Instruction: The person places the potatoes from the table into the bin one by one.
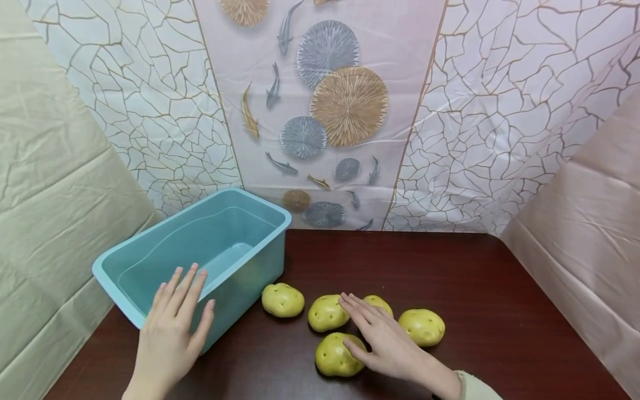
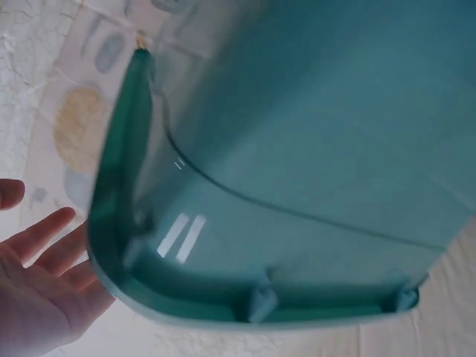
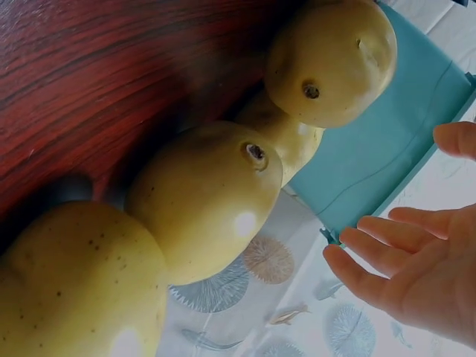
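A light-blue plastic bin [image 1: 255, 280] stands at the left of the table, its inside bare. My left hand [image 1: 172, 325] is held over its near side with fingers straight and slightly spread; in the left wrist view that hand [image 2: 48, 286] appears beside the rim, and contact cannot be told. Several yellow potatoes lie right of the bin: one next to its wall [image 1: 283, 300], one in the middle [image 1: 327, 312], one nearest me [image 1: 337, 356], one at the right [image 1: 424, 328]. Another potato [image 1: 378, 303] is partly hidden behind my right hand [image 1: 385, 341], which hovers over the group, fingers extended, holding nothing.
The dark reddish-brown table [image 1: 480, 289] extends to the right of the potatoes. A patterned backdrop [image 1: 450, 166] rises at the table's far edge. Beige cloth hangs along the left side [image 1: 60, 222] and pale cloth along the right [image 1: 585, 222].
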`<state>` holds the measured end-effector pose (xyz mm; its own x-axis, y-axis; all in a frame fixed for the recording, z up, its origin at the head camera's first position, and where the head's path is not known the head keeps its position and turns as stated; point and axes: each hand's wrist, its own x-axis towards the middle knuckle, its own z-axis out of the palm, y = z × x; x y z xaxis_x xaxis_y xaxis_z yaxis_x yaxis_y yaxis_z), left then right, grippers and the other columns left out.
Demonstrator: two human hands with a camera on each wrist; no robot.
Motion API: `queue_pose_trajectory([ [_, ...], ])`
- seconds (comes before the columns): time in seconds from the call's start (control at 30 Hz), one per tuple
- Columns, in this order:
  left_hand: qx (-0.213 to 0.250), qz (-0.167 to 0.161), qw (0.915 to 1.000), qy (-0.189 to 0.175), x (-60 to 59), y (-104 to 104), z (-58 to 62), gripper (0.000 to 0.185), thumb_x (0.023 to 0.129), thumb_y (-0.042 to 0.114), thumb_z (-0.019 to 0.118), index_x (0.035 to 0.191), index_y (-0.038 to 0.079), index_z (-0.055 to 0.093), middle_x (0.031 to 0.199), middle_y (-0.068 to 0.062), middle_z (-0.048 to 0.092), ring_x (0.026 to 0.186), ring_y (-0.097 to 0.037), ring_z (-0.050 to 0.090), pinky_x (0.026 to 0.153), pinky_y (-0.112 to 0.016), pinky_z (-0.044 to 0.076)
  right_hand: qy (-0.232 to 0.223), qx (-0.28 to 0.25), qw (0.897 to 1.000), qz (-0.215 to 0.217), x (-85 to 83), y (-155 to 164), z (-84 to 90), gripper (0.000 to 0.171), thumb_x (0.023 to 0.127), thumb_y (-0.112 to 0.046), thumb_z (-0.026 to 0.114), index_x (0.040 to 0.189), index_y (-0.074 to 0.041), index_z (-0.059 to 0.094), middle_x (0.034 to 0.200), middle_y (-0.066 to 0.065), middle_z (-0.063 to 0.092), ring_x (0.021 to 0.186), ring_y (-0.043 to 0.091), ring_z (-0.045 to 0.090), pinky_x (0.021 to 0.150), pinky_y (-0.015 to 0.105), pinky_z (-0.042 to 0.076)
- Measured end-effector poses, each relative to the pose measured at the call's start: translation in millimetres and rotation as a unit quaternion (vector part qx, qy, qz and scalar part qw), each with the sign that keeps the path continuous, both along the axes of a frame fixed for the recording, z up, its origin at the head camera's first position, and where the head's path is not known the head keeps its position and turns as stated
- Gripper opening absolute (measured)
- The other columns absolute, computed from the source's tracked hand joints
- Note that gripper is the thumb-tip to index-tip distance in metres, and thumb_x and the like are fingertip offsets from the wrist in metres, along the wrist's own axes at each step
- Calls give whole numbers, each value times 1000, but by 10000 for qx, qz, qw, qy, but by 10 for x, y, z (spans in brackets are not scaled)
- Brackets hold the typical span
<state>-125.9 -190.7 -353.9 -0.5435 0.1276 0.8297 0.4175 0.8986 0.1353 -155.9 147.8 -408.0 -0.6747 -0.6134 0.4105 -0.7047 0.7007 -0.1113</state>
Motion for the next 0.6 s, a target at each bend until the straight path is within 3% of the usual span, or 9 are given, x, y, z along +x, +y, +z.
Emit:
queue_pose_trajectory([
  [0.2,194,253,9990,-302,-7,-170,32,46,90,32,48,132,12,46,131,-16,49,130,-31,36,107,-49,23,82,29,9997,210,21,-29,-14,63,83,-34,59,137,-11,35,143,4,36,129,22,38,90,45,43],
  [0.33,158,357,9969,-685,-29,-245,53,54,84,21,57,135,14,41,134,-17,46,134,-28,29,109,-49,20,65,47,9992,404,27,-40,-46,61,84,-36,58,135,-11,38,142,6,37,128,25,39,90,46,44],
  [0.6,204,505,9903,-1278,-52,-322,26,54,88,26,54,137,15,37,138,-17,41,136,-29,23,109,-51,14,226,173,9969,730,34,-61,-108,63,82,-37,59,137,-16,36,142,6,37,125,25,42,87,45,46],
])
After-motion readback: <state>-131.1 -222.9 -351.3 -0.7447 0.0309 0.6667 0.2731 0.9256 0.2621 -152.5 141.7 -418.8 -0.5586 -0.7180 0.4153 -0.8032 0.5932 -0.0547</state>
